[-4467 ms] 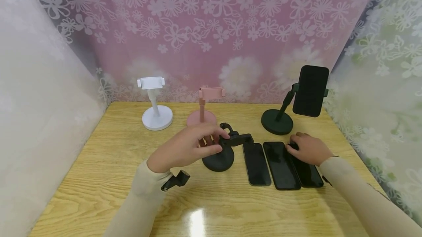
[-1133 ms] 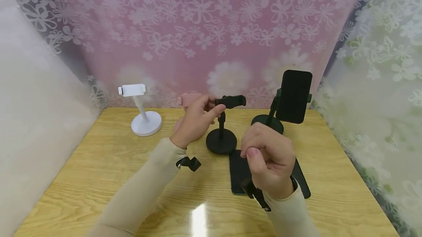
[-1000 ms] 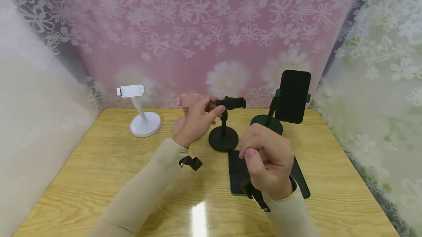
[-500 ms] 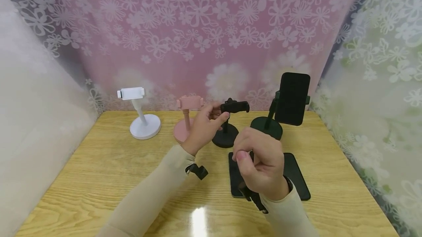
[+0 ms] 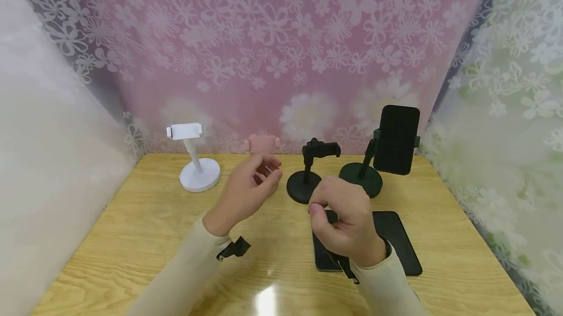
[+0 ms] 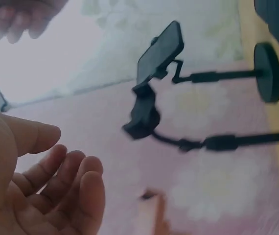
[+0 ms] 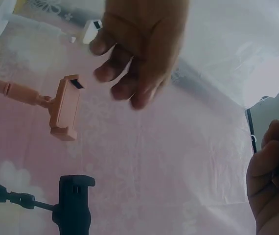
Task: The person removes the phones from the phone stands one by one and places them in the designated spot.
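Note:
My left hand (image 5: 246,186), its fingers bent loosely and holding nothing, hovers over the table in front of the pink phone stand (image 5: 262,143). To its right, apart from it, the black phone stand (image 5: 307,179) stands upright with a bare clamp (image 6: 144,113). My right hand (image 5: 345,221) is raised with fingers loosely curled and thumb close to the index finger, with nothing visible in it. Below and behind it lie black phones (image 5: 398,242), partly hidden by this hand and wrist. The left wrist view shows the right hand's fingertips (image 6: 14,24) hanging at the top left.
A dark green stand (image 5: 361,179) holds an upright phone (image 5: 397,140) at the back right. A white stand (image 5: 200,175) with a bare clamp is at the back left. Floral curtains (image 5: 281,42) surround the wooden table (image 5: 145,238).
My left hand has let go of the black stand's clamp and drawn back left. That stand moved back from the phones into the row. The right hand rose off the phones and stays raised.

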`<state>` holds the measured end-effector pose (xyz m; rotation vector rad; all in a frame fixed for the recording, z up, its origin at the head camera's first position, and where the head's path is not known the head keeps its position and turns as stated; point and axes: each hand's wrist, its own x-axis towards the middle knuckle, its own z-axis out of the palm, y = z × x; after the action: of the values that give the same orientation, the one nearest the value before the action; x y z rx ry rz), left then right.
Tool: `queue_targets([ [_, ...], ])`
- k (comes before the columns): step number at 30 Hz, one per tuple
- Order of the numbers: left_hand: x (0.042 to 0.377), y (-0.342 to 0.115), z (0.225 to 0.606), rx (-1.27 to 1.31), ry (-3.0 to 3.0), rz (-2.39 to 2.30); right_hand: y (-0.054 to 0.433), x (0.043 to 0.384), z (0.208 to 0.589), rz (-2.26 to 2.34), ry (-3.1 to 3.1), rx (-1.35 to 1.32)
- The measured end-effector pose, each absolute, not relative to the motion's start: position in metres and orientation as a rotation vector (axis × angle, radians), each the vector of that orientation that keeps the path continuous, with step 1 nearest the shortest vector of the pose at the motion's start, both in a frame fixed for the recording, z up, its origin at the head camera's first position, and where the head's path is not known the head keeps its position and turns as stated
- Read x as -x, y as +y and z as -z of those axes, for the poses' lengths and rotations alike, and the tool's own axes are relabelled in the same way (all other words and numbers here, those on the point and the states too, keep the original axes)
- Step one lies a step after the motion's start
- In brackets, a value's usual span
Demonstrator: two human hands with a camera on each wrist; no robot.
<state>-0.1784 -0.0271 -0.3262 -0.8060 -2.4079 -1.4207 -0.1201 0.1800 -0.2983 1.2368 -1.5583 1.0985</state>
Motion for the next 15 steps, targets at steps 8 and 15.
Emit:
queue_targets([
  [8,0.156,-0.073,0.319,0.832,-2.163,1.243,0.178,0.131,0.311,-0.959,-1.682,-1.190],
  [15,0.166,-0.089,0.320,0.794,-2.333,1.221,0.177,0.138,0.316,-0.904,-1.761,-1.155],
])
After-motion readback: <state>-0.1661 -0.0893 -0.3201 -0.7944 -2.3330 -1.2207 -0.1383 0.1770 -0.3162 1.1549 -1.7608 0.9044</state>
